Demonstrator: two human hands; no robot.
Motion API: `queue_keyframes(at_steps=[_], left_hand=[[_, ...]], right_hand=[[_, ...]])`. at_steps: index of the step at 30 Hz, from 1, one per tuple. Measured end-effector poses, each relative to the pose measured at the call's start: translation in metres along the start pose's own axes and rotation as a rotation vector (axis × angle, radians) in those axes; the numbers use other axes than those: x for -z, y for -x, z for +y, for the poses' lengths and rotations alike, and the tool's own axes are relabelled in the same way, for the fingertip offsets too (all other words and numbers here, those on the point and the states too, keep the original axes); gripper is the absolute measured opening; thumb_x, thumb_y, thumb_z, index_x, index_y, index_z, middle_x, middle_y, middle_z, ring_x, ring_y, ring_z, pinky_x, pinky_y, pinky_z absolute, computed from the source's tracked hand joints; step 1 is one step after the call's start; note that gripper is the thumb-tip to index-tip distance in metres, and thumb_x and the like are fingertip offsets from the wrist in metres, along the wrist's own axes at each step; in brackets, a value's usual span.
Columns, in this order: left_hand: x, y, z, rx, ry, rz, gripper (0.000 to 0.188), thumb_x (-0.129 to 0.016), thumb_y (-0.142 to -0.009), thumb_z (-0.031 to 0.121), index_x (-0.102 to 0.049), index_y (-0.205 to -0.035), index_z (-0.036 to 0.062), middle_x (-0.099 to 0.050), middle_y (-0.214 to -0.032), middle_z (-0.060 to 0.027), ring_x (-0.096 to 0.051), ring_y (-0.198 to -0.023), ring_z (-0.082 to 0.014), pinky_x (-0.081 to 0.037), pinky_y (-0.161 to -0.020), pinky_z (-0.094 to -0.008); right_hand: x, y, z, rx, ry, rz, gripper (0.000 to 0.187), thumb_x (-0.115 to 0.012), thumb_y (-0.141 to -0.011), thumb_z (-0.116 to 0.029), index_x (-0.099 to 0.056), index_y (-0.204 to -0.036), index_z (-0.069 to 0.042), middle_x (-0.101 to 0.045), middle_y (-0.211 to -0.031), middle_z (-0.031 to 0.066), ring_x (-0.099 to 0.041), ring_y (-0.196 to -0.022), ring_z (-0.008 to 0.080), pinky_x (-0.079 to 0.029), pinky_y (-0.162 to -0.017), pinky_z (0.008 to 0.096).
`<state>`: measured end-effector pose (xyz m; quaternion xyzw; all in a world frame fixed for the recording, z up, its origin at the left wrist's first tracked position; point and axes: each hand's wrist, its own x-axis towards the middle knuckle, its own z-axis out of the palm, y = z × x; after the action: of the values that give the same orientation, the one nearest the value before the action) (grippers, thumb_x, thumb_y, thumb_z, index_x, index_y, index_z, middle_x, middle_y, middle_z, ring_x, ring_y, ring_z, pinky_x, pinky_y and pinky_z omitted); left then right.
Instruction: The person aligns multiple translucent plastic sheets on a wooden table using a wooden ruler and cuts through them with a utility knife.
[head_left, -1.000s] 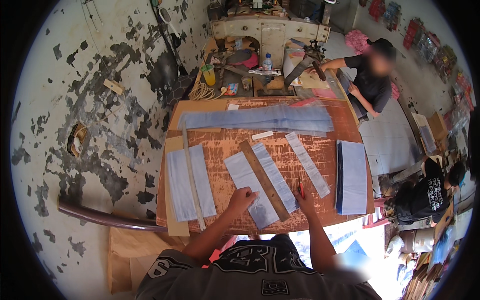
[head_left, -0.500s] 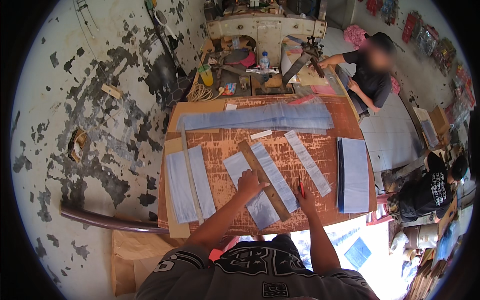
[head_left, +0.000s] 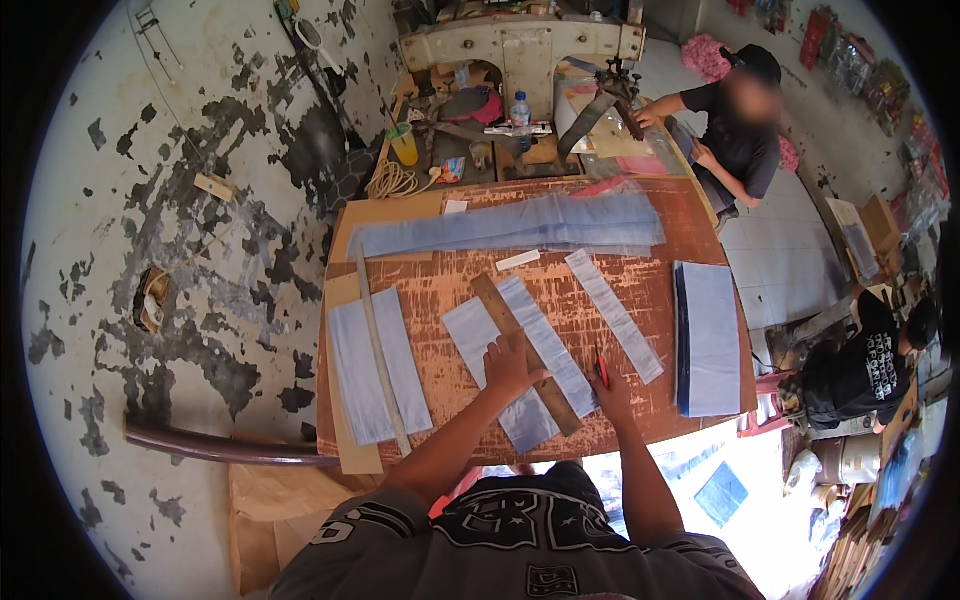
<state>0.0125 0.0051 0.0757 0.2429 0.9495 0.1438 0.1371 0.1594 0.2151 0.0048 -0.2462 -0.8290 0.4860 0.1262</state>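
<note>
My left hand (head_left: 512, 366) lies with its fingers spread on a brown wooden ruler (head_left: 507, 320), pressing it down. The ruler slants across a bluish translucent plastic sheet (head_left: 472, 325), part of which shows on either side. In my right hand (head_left: 614, 396), close to the sheet's right edge, is a red cutter knife (head_left: 602, 372) with its thin tip pointing away from me. To the right of the sheet lies a narrow strip (head_left: 615, 315) of the same plastic.
On the brown worn table (head_left: 450, 395) are a long plastic stack (head_left: 500, 228), a left stack (head_left: 348, 370) under a thin rod (head_left: 378, 350), and a right stack (head_left: 712, 340). A machine (head_left: 525, 50) stands beyond. A person (head_left: 735, 145) sits at the far right.
The whole view has shifted slightly with my head. My left hand still lies on the ruler and my right hand still holds the cutter knife by the sheet's right edge.
</note>
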Motion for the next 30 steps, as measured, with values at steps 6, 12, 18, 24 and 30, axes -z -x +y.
queue_keyframes(at_steps=[6,12,18,24,30], left_hand=[[-0.015,0.004,0.005,0.014,-0.123,0.033,0.115,-0.076,-0.071,0.07,-0.031,-0.155,0.0064,-0.039,-0.138,-0.0296,-0.038,-0.128,-0.0475,-0.022,-0.113,-0.0617],[-0.027,0.005,0.002,-0.013,-0.206,0.052,0.116,-0.073,-0.071,0.072,-0.03,-0.155,0.0053,-0.037,-0.138,-0.0312,-0.037,-0.128,-0.0485,-0.017,-0.113,-0.0687],[-0.022,0.006,0.009,0.0,-0.189,-0.026,0.117,-0.073,-0.072,0.072,-0.028,-0.157,0.0049,-0.032,-0.144,-0.0346,-0.032,-0.134,-0.0502,-0.015,-0.112,-0.0708],[-0.033,0.007,0.01,0.021,-0.242,0.0,0.122,-0.072,-0.072,0.073,-0.022,-0.159,0.0052,-0.027,-0.149,-0.0384,-0.03,-0.136,-0.052,-0.012,-0.113,-0.0717],[-0.029,0.005,0.021,0.081,-0.249,-0.071,0.123,-0.074,-0.072,0.071,-0.019,-0.16,0.0051,-0.024,-0.152,-0.0378,-0.027,-0.14,-0.0528,-0.011,-0.113,-0.0728]], right_hand=[[-0.003,0.003,0.005,-0.071,-0.01,-0.031,0.036,-0.069,-0.094,-0.03,-0.068,-0.118,-0.002,-0.069,-0.094,0.0223,-0.07,-0.088,0.0331,-0.052,-0.076,0.0416],[-0.005,0.003,0.006,0.014,-0.044,0.037,0.034,-0.07,-0.094,-0.027,-0.068,-0.115,-0.001,-0.068,-0.089,0.0183,-0.066,-0.082,0.0261,-0.051,-0.075,0.0387],[-0.003,0.004,0.002,-0.007,-0.054,0.024,0.033,-0.07,-0.094,-0.027,-0.068,-0.111,0.0,-0.067,-0.084,0.0161,-0.063,-0.077,0.0222,-0.05,-0.072,0.0371],[-0.007,0.005,0.009,0.049,-0.084,0.054,0.03,-0.07,-0.094,-0.027,-0.067,-0.106,0.0,-0.063,-0.079,0.0141,-0.061,-0.073,0.0222,-0.048,-0.069,0.0377],[-0.003,0.005,0.011,0.039,-0.104,0.019,0.029,-0.069,-0.095,-0.027,-0.067,-0.105,0.0,-0.063,-0.082,0.0148,-0.061,-0.074,0.0256,-0.048,-0.069,0.0387]])
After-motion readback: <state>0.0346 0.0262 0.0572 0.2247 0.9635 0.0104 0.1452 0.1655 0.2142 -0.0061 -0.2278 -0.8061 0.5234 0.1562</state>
